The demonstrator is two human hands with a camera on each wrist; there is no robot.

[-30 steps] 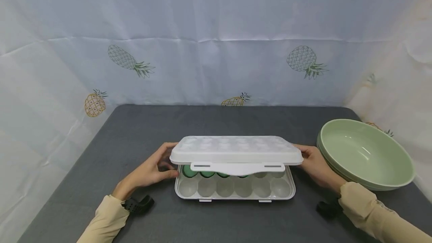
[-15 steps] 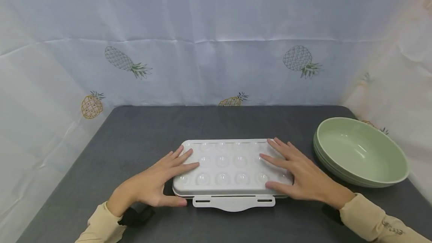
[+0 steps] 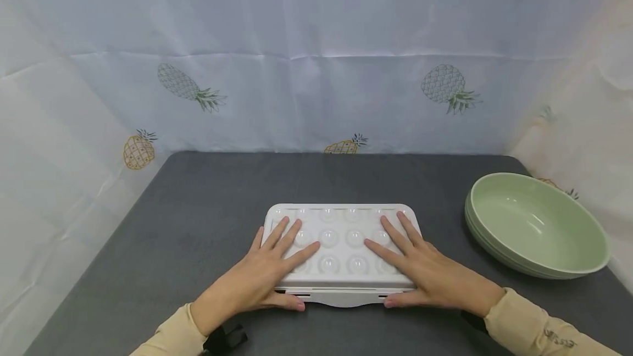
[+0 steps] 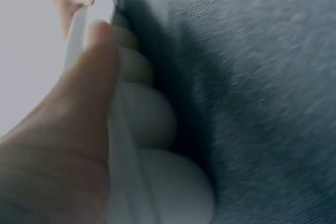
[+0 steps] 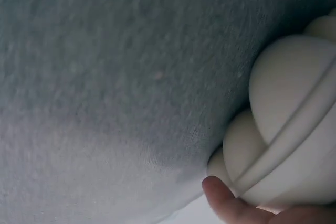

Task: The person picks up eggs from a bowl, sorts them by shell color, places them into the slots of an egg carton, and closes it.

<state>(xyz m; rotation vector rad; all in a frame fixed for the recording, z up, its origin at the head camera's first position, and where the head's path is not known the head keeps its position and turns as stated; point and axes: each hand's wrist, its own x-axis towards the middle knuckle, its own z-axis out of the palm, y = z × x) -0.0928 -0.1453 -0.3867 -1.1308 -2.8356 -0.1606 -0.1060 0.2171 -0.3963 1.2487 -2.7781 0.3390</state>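
A white egg carton (image 3: 341,276) with a domed, bumpy lid lies on the table, its lid down over the base. My left hand (image 3: 262,273) rests on the lid's left part with fingers spread, its thumb at the front flap (image 3: 343,297). On the right part, my right hand (image 3: 427,273) lies the same way, thumb also by the flap. The left wrist view shows the left thumb (image 4: 84,93) along the rim, above the base's rounded cups (image 4: 149,114). Fingertips (image 5: 220,198) and cups (image 5: 289,85) appear in the right wrist view. The carton's inside is hidden.
Light green bowls (image 3: 536,224), stacked, stand at the table's right edge beyond my right hand. A dark grey cloth (image 3: 198,207) covers the table. Behind it hangs a pale curtain (image 3: 316,98) with pineapple prints.
The lid came down from half-raised, hiding green round pieces in the back cups. Both hands moved from the carton's sides onto the lid, then farther inward, thumbs reaching the front flap.
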